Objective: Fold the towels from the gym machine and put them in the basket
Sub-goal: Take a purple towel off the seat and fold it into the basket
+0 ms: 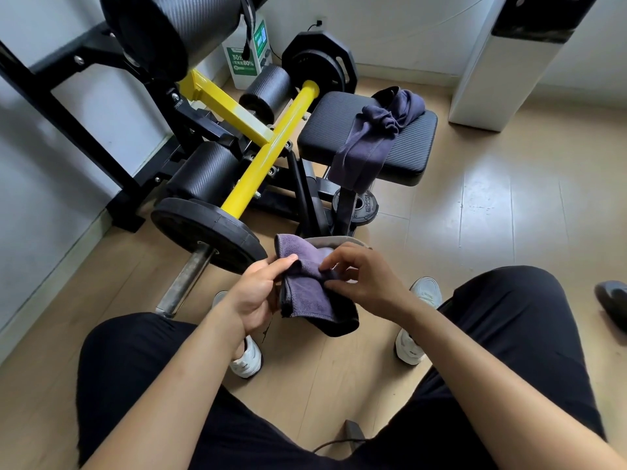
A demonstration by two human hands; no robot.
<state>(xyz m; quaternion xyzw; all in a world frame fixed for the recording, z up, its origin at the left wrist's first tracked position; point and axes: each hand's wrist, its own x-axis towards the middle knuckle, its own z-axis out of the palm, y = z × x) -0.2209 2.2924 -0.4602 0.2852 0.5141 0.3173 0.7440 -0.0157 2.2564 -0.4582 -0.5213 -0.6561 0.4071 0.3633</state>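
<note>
Left hand (pixel 252 295) and right hand (pixel 364 281) pinch towel (pixel 307 298); box (pixel 243 66) reads "80%".

Pale plank floor (pixel 492 205) with glare patches met white walls (pixel 390 25), a tall white unit (pixel 502 72) stood right, a green-white box (pixel 242 67) in the corner.

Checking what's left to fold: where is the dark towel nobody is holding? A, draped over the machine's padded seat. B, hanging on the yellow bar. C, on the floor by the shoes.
A: the dark towel lies bunched on the padded seat, one end hanging over its front edge.
</note>
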